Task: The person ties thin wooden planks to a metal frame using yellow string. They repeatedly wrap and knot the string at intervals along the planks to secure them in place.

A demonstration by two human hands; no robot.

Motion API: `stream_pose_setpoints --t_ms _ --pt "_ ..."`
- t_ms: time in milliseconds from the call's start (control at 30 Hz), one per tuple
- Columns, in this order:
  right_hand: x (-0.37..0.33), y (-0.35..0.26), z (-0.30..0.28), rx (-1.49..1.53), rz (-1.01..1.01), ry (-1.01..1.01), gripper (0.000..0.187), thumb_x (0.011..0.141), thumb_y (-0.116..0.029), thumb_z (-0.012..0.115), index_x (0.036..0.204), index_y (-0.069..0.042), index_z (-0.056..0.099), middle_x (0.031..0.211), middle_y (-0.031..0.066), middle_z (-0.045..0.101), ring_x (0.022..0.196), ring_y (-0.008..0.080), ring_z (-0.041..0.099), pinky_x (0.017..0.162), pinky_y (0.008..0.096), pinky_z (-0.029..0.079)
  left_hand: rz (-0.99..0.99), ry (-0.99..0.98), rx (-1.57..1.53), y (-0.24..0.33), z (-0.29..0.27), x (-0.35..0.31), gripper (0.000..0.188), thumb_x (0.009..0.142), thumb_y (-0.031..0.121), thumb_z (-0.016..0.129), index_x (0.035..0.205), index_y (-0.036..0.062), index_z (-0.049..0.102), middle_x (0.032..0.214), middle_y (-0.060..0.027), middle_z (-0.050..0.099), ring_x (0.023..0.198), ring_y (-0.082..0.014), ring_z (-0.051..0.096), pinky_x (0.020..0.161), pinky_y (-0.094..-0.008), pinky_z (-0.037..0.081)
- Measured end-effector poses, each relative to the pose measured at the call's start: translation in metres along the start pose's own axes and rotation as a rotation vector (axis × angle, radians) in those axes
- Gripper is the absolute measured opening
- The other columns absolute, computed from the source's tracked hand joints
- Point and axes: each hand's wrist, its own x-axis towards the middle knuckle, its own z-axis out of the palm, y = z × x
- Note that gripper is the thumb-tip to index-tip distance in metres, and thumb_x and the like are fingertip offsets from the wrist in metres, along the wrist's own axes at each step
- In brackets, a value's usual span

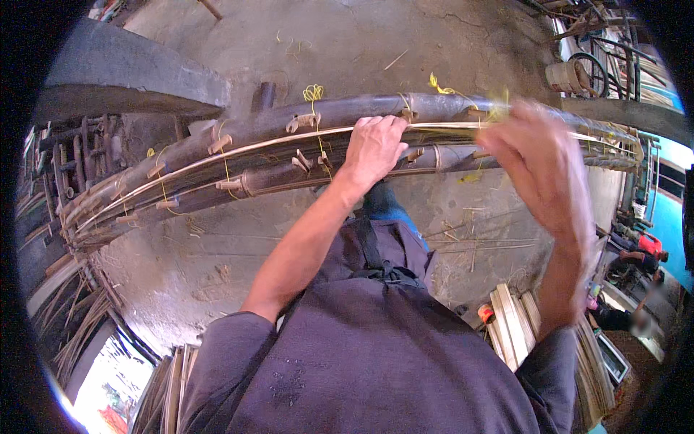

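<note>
Two long dark bamboo poles, a far pole [354, 108] and a near pole [275, 178], run across in front of me. Thin pale bamboo strips [289, 139] lie lengthwise between them. My left hand [376, 148] is closed over the strips beside the far pole, its fingertips hidden underneath. Farther right, my right hand [538, 159] is raised over the poles and smeared by motion. Blurred yellow string [499, 108] shows at its fingers; whether they grip it is unclear. Short wooden pegs [220, 145] and yellow ties, one a looped bundle [313, 92], sit along the poles.
A concrete ledge [137, 72] stands at the far left. Split bamboo lengths [510, 325] are stacked near my right side, with more sticks [65, 304] at left. A bucket [567, 76] stands far right, and people [636, 253] are at the right edge.
</note>
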Motion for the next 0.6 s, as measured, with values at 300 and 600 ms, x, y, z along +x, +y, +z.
stream_pose_setpoints --t_ms 300,600 --pt "0.164 0.091 0.117 0.153 0.343 -0.099 0.031 0.089 -0.029 0.054 0.104 -0.003 0.062 0.107 0.0178 0.061 0.086 0.0297 0.064 0.074 0.0417 0.05 0.055 0.208 -0.026 0.01 0.024 0.023 0.02 0.087 0.027 0.059 0.078 0.0093 0.062 0.073 -0.0111 0.065 0.072 -0.028 0.064 0.064 -0.0404 0.046" --pt "-0.021 0.039 0.231 0.468 -0.39 0.063 0.016 0.078 -0.016 0.055 0.068 -0.004 0.058 0.074 0.0137 0.064 0.07 0.0277 0.066 0.058 0.0378 0.051 -0.026 0.171 -0.161 0.014 0.015 0.017 0.033 0.092 0.032 0.055 0.075 0.0038 0.059 0.068 -0.0094 0.062 0.067 -0.0247 0.062 0.067 -0.0359 0.048"
